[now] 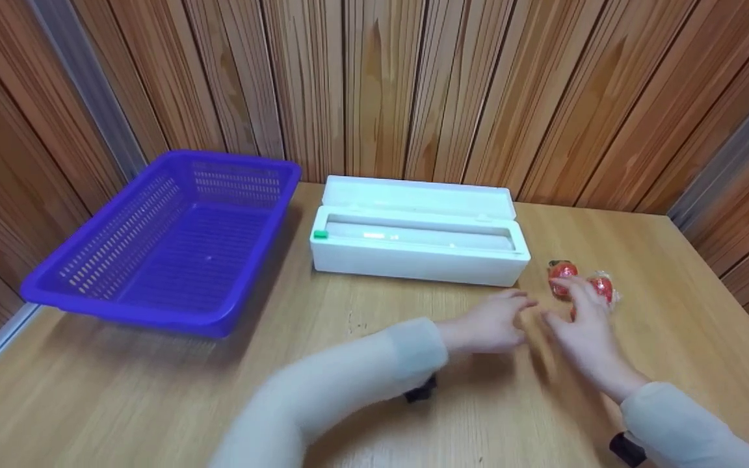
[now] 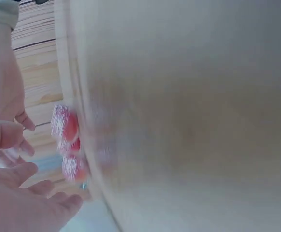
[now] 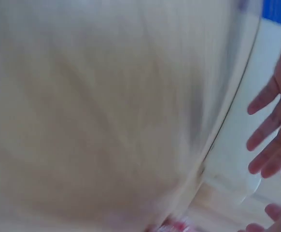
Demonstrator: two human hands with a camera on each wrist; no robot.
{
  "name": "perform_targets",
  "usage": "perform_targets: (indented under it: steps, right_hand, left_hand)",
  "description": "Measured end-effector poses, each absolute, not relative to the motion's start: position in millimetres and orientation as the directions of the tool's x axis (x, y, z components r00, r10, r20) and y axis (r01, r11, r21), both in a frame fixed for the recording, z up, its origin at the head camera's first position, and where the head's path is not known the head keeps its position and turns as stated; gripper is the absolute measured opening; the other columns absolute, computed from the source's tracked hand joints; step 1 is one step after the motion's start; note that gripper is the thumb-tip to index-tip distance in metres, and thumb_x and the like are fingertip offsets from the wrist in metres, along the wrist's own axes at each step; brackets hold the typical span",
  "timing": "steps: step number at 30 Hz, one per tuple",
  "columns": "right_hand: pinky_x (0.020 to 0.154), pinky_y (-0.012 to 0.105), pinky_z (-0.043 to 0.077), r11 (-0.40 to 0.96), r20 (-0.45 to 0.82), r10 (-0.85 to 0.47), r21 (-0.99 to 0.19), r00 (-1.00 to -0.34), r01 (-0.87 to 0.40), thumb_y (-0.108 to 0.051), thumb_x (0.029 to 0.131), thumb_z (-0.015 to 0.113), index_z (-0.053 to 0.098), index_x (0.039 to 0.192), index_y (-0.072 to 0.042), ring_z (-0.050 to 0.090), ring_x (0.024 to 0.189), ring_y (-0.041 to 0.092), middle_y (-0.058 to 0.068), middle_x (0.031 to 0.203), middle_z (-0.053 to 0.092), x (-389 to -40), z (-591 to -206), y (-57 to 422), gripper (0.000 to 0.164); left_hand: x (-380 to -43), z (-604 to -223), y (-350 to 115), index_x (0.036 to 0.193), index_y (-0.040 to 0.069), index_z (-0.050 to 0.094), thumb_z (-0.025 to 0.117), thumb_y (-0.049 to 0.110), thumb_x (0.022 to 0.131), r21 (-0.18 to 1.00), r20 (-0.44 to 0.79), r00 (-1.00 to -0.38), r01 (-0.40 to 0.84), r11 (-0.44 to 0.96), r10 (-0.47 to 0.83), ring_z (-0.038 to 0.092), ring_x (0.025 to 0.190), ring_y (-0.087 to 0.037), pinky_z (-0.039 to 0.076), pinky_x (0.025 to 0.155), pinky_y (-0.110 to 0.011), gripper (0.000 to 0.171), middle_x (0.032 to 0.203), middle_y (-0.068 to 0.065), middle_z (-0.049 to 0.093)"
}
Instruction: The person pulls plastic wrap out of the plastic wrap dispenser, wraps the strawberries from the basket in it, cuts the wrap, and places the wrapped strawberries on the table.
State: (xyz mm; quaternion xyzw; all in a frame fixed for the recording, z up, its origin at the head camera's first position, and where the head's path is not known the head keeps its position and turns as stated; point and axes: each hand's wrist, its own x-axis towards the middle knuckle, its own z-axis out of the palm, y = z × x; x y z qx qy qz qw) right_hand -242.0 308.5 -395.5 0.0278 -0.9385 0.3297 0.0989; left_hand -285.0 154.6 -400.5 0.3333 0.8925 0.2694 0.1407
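Several round red things in clear plastic film sit at the table's right side: one red bundle (image 1: 562, 273) with a dark top, another wrapped bundle (image 1: 602, 286) beside it, and a third partly hidden behind fingers. My right hand (image 1: 588, 331) hovers over them, fingers spread and bent slightly. To its left, my left hand (image 1: 488, 322) reaches across with loose fingers and holds nothing. In the left wrist view the wrapped red bundles (image 2: 65, 123) lie past the fingertips. A white cling film dispenser (image 1: 420, 263), lid raised, stands behind the left hand.
A purple plastic basket (image 1: 218, 322) with slotted sides stands at the left of the wooden table (image 1: 153, 396). The dispenser has a green slider (image 1: 320, 234) at its left end. A wood-panelled wall (image 1: 374, 91) closes off the back.
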Motion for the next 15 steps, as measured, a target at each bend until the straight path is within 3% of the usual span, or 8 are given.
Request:
perform_targets:
  steps: [5,10,15]
  right_hand:
    - [0.099,0.063,0.017,0.858,0.246,-0.154,-0.446,-0.957,-0.253,-0.03,0.081,0.06,0.036,0.133,-0.014,0.019,0.13,0.038,0.01,0.145,0.023,-239.1,-401.0,285.3,0.059]
    - [0.1,0.063,0.015,0.919,0.122,-0.235,-0.296,-0.964,-0.261,-0.049,0.081,0.052,0.022,0.138,-0.029,0.014,0.134,0.034,0.003,0.149,0.012,-234.6,-403.3,270.6,0.068]
    - [0.099,0.063,0.016,0.944,0.048,-0.246,-0.216,-0.968,-0.25,-0.058,0.081,0.044,0.016,0.139,-0.033,0.011,0.135,0.033,0.004,0.149,0.011,-232.1,-401.0,264.1,0.069]
  left_hand:
    - [-279.2,-392.5,97.9,0.134,0.02,0.035,0.054,0.019,0.082,0.433,0.037,-0.738,0.619,0.655,0.673,0.026,0.132,-0.017,0.021,0.109,-0.033,0.055,0.142,0.001,0.031]
    - [-268.1,-387.1,40.6,0.133,0.029,0.034,0.054,0.022,0.082,0.345,0.029,-0.801,0.57,0.746,0.598,0.018,0.135,-0.024,0.012,0.11,-0.044,0.055,0.144,0.003,0.027]
    - [-253.9,-385.1,-7.6,0.133,0.028,0.034,0.054,0.032,0.083,0.239,0.04,-0.852,0.515,0.823,0.522,0.017,0.135,-0.027,0.009,0.109,-0.049,0.054,0.145,-0.002,0.024]
